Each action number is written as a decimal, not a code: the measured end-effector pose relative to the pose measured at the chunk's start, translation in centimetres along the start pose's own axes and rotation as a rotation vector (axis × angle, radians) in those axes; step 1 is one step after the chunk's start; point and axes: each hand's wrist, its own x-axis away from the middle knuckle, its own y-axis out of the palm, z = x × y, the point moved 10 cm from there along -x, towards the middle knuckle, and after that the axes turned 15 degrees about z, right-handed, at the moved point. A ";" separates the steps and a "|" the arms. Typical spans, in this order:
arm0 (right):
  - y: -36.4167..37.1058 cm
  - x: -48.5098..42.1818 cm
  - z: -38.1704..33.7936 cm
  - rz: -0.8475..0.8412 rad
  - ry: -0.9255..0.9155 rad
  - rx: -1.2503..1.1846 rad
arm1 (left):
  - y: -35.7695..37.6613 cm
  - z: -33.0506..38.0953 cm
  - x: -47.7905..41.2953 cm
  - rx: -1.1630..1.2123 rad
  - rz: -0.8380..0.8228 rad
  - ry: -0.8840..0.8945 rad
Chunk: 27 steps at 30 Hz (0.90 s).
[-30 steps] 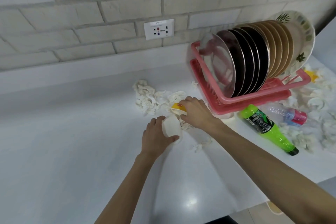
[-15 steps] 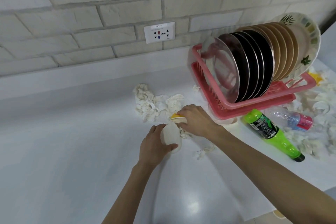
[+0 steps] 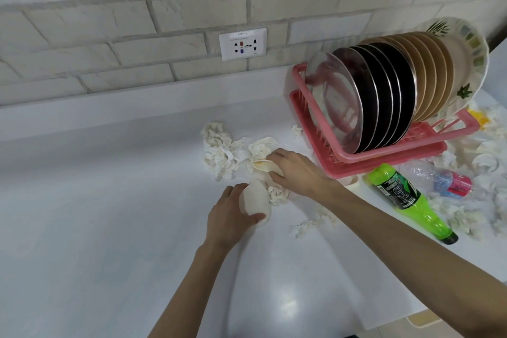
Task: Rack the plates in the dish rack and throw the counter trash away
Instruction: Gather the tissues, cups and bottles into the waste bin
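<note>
Left hand (image 3: 227,217) grips white cup (image 3: 253,200); right hand (image 3: 296,170) pinches yellow-stained trash (image 3: 262,165), perhaps paper.

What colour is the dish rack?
Pink; the dish rack shows best in the head view.

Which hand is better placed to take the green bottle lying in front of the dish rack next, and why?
Probably the right hand: the green bottle lies right of its forearm, so the left hand, gripping a white cup, would have to cross over. The right holds a paper scrap, though.

left hand (image 3: 228,216) gripping; right hand (image 3: 299,171) gripping, arms extended
</note>
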 end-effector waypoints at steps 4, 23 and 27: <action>-0.6 -0.2 0.5 0.033 0.020 -0.052 | -0.1 0.2 0.1 0.002 0.007 0.001; -1.8 -1.4 0.0 0.053 -0.021 -0.142 | -1.0 -1.9 0.2 0.342 -0.002 -0.135; -3.5 -1.9 -0.6 0.130 -0.011 -0.147 | -2.1 -2.5 0.7 0.402 0.003 -0.170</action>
